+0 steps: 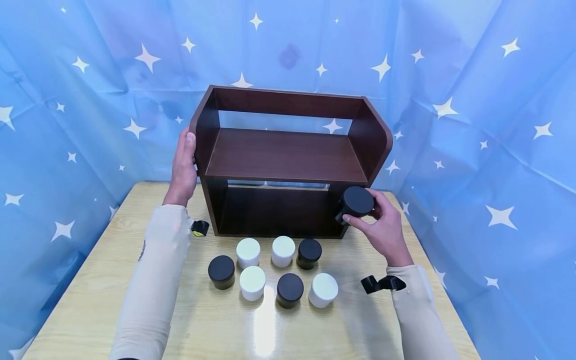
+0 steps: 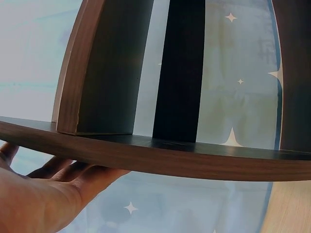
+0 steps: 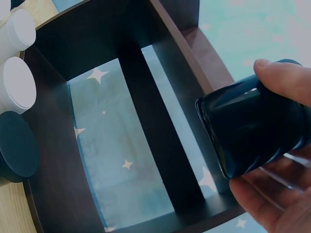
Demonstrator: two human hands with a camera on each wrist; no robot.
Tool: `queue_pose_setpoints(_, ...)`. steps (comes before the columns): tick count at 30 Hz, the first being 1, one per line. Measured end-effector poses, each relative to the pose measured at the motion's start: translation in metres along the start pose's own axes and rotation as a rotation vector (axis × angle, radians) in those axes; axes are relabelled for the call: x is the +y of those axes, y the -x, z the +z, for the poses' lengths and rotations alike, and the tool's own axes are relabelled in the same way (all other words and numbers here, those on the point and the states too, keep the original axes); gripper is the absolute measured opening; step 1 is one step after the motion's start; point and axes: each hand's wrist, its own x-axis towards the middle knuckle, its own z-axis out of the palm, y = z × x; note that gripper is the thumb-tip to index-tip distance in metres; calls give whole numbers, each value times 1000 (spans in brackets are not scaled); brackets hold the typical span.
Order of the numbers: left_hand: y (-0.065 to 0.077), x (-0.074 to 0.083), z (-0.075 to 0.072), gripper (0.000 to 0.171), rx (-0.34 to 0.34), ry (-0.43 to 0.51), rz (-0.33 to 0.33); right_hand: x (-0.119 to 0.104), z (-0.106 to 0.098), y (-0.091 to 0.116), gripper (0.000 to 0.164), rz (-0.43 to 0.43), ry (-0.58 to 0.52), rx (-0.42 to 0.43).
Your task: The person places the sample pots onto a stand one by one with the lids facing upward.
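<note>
Right hand [image 1: 382, 227] grasps black jar [image 1: 357, 201] at shelf's right front; left hand [image 1: 182, 167] against shelf [image 1: 288, 156].
Held jar is off the table [image 1: 90, 290], pinched thumb to fingers around its side, probably for a secure hold that leaves the base free; exact gap to shelf can't be told. Left hand isn't clenched: fingers lie fairly straight along the outer left panel, likely steadying it. Four white jars [image 1: 252, 281] and three other black jars [image 1: 290, 289] stand upright before the shelf, presumably for easy reach.
</note>
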Motion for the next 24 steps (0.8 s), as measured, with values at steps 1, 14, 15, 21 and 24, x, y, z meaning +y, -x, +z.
queue_pose_setpoints(1,2,5,1,50,-1,-2,2,-1,-1,-1,63,-7,-1,2)
queue_pose_setpoints(14,11,19,3,51,-6,-5,5,-8,-5,-9,63,-50,19,14)
queue_pose_setpoints(15,11,18,3,51,-5,-6,1,-9,-5,-10,63,-51,22,11)
queue_pose_setpoints(21,11,19,4,51,-8,-14,-8,-12,-7,-14,62,-39,34,11)
queue_pose_setpoints(24,11,20,5,51,-5,-15,-7,-13,-7,-17,62,-42,41,16)
